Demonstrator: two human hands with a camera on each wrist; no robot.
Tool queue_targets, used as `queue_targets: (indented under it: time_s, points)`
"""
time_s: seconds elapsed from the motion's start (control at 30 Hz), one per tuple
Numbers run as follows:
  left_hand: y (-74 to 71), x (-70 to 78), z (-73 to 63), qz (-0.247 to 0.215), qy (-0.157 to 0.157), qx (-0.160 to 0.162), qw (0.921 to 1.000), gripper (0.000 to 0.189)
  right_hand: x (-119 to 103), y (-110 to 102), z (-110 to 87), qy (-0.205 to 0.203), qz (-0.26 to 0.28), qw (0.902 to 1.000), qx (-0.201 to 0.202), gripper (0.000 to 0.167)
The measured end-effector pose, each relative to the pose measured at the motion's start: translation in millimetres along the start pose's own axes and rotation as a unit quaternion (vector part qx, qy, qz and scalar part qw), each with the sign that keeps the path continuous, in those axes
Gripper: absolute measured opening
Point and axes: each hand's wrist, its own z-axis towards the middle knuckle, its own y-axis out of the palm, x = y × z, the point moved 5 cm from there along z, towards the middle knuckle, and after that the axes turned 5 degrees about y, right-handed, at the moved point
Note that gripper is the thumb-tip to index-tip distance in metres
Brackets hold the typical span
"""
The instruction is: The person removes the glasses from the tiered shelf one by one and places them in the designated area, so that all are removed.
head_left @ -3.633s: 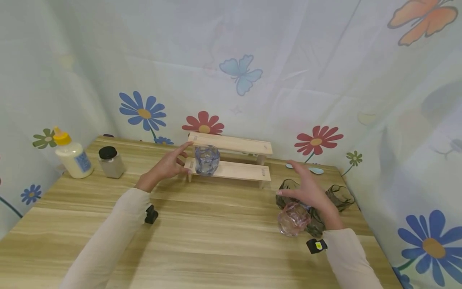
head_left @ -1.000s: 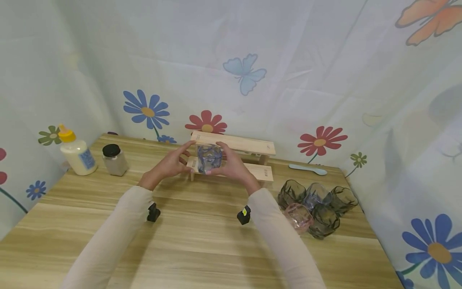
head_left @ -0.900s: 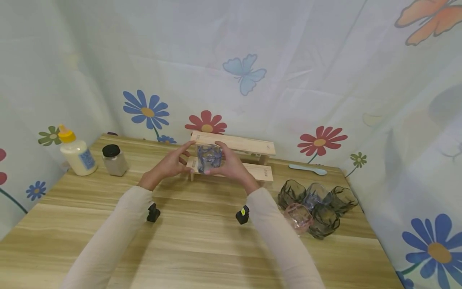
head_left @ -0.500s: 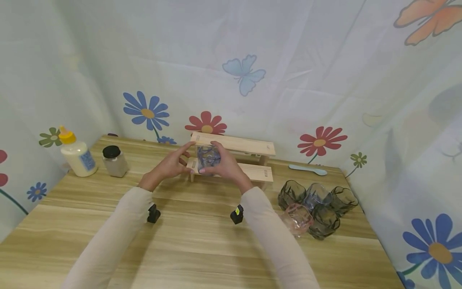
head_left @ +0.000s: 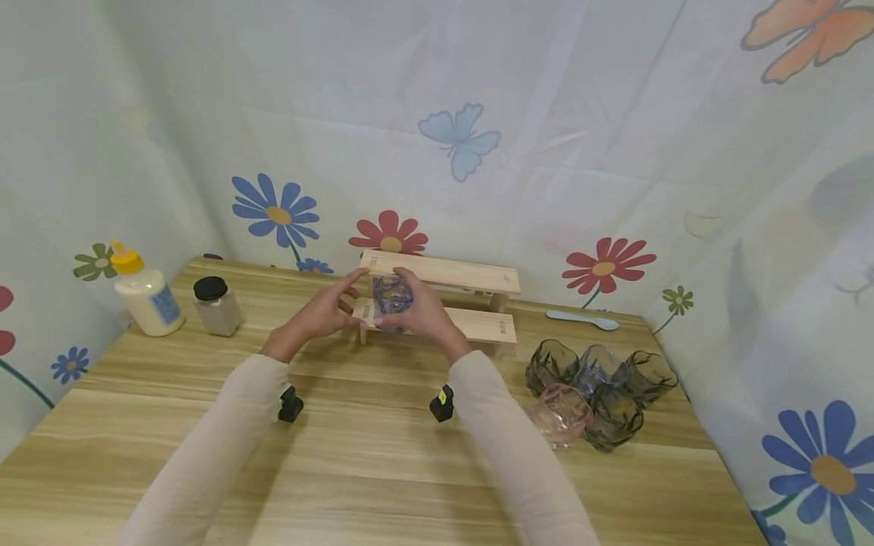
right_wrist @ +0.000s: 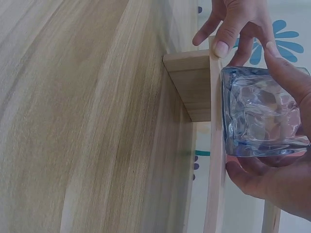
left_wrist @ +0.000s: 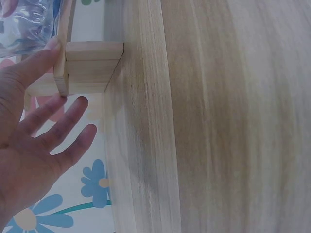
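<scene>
A faceted, bluish clear glass (head_left: 391, 293) stands at the left end of the lower board of a two-tier wooden shelf (head_left: 478, 324). My right hand (head_left: 426, 309) holds the glass, thumb in front and fingers at the rim. In the right wrist view the glass (right_wrist: 262, 114) sits against the board (right_wrist: 217, 116), tilt not evident. My left hand (head_left: 321, 309) grips the shelf's left end, thumb on the lower board and a finger reaching to the upper one. The left wrist view shows this hand (left_wrist: 29, 145) with its other fingers spread.
At right stand grouped glasses: a pink one (head_left: 561, 415), a bluish one (head_left: 599, 369) and several dark grey ones (head_left: 613, 417). A pale blue spoon (head_left: 582, 319) lies behind them. At left are a yellow-capped bottle (head_left: 146, 299) and a black-lidded jar (head_left: 217, 307). A floral curtain (head_left: 451, 76) hangs behind.
My right hand has come from the glasses at right to the glass on the shelf. Over the last second it has shifted slightly left with that glass. My left hand stays on the shelf.
</scene>
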Motion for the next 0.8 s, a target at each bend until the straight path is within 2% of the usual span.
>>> queue_targets:
  time_s: [0.8]
  points:
    - [0.4, 0.6, 0.3, 0.0, 0.003, -0.001, 1.0, 0.1, -4.5, -1.0, -1.7, 0.003, 0.0, 0.9999, 0.01, 0.09]
